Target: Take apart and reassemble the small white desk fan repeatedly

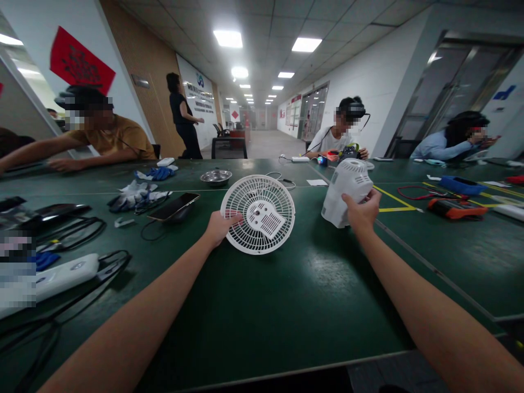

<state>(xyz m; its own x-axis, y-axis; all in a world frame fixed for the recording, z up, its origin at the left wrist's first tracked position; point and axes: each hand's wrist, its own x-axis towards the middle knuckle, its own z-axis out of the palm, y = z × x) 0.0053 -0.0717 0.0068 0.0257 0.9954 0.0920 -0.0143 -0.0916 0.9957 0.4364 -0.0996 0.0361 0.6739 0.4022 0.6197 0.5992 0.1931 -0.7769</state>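
The white round fan grille [262,215] is at the center of the frame, face tilted up; the left hand [216,228] grips its left rim. The white vented plastic housing [339,191] is right of center, gripped by the right hand [365,208]. On the green desk [266,316], a metal bowl [216,181] sits above-left of the grille; a smartphone [175,207] lies at center-left.

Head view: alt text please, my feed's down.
The left hand holds a round white grille; the right hand holds a white vented housing, at a green table. A phone and gloves lie leftward.
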